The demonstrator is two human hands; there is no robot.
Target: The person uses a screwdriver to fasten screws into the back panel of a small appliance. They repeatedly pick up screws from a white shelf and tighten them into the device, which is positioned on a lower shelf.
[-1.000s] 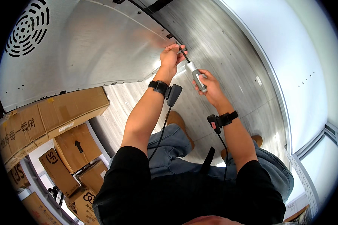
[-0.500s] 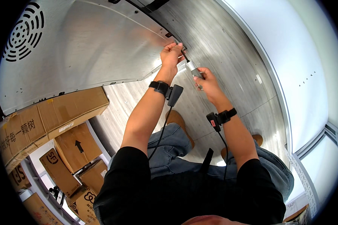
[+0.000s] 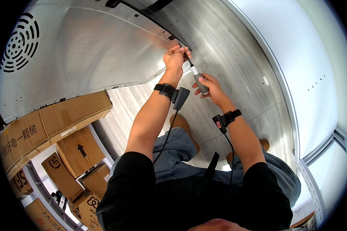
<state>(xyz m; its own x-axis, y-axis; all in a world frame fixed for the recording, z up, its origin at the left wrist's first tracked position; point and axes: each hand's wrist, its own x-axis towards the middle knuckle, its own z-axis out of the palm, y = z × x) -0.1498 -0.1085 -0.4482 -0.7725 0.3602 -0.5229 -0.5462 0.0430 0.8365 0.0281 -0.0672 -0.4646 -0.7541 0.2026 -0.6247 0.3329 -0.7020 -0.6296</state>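
A screwdriver [image 3: 201,84] with a grey and white handle and a dark, thin shaft lies between my hands, its tip pointing up and left. My right hand [image 3: 213,87] grips the handle with thumb and fingers. At the far end of the shaft, my left hand [image 3: 174,59] is closed in a pinch around the front part, right by the edge of a large silver metal panel [image 3: 104,42]. The fingers cover the tip, so whatever it touches is hidden. Each wrist wears a black strap with a small cabled device.
Round vent slots [image 3: 14,46] pierce the panel's left part. A long cardboard box [image 3: 58,119] lies below the panel, and several cartons [image 3: 80,148] fill a shelf at lower left. A white curved wall [image 3: 297,57] rises on the right over grey wood-look flooring [image 3: 235,57].
My right hand has shifted slightly left and down, its fingers loosening and turning on the handle. My left hand stays nearly in place. The panel's vent shows lower and further left.
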